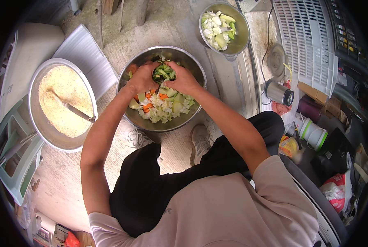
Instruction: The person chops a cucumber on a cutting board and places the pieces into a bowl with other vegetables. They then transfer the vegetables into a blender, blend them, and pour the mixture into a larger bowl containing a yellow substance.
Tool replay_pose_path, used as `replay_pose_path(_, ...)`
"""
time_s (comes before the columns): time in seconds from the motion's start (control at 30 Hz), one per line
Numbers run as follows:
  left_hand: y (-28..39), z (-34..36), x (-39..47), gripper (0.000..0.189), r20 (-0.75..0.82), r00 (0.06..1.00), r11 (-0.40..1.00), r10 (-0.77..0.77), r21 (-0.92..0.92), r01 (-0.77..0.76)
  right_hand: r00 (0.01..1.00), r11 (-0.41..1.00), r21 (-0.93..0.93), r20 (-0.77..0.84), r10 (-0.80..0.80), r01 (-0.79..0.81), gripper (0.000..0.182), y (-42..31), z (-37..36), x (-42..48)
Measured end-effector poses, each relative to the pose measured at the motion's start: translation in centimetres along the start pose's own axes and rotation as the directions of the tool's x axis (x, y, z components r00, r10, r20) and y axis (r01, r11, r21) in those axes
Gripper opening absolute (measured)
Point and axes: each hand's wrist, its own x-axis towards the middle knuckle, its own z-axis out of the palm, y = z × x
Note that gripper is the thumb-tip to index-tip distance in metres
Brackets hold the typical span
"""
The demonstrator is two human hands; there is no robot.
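Observation:
A large steel bowl (pixel 162 128) stands on the ground before me. It holds chopped cabbage (pixel 160 112), orange carrot pieces (pixel 147 107) and pale vegetable chunks (pixel 177 107). Over its far half, my left hand (pixel 144 77) and my right hand (pixel 183 78) face each other, cupped around a clump of chopped green vegetables (pixel 164 72). Some fingertips are hidden in the clump. To the left, a wide metal basin (pixel 37 126) holds yellowish meal (pixel 65 89) with a metal-handled scoop (pixel 79 113) in it. A metal pot (pixel 243 34) at upper right holds more cut cabbage and green pieces.
A white foam sheet (pixel 85 58) lies behind the basin. On the right are a pale plastic crate (pixel 307 40), a steel canister (pixel 278 92), a white tub with a green rim (pixel 313 132) and plastic bags. My shoes (pixel 200 143) are just below the large bowl.

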Motion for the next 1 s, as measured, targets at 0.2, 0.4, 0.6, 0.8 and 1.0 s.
replay_pose_path(0.2, 3.0, -1.4, -1.3, 0.066, 0.107, 0.987, 0.937, -0.121, -0.317, 0.149, 0.999, 0.976, 0.217, -0.023, -0.028, 0.032, 0.068, -0.8, -0.4, -1.4)
replay_pose_path(0.4, 9.3, -4.4, -3.6, 0.067, -0.037, 0.991, 0.974, -0.13, -0.191, 0.12, 0.984, 0.985, 0.109, -0.134, -0.121, 0.136, 0.066, -6.2, -2.4, -3.7)
replay_pose_path(0.6, 9.0, -3.1, -3.9, 0.057, -0.05, 0.998, 0.969, -0.042, -0.244, 0.028, 0.996, 0.994, 0.105, -0.091, -0.02, 0.029, 0.059, -7.8, -3.0, -4.9)
replay_pose_path(0.8, 10.1, -3.1, -4.2, 0.053, 0.066, 0.992, 0.974, -0.107, -0.191, 0.118, 0.994, 0.986, 0.164, -0.096, 0.048, -0.031, 0.056, -7.6, -2.7, -6.7)
replay_pose_path(1.0, 14.4, -4.4, -4.6, 0.059, 0.093, 0.993, 0.983, -0.076, -0.157, 0.09, 0.988, 0.977, 0.208, -0.157, -0.006, 0.039, 0.054, -9.1, -4.5, -8.7)
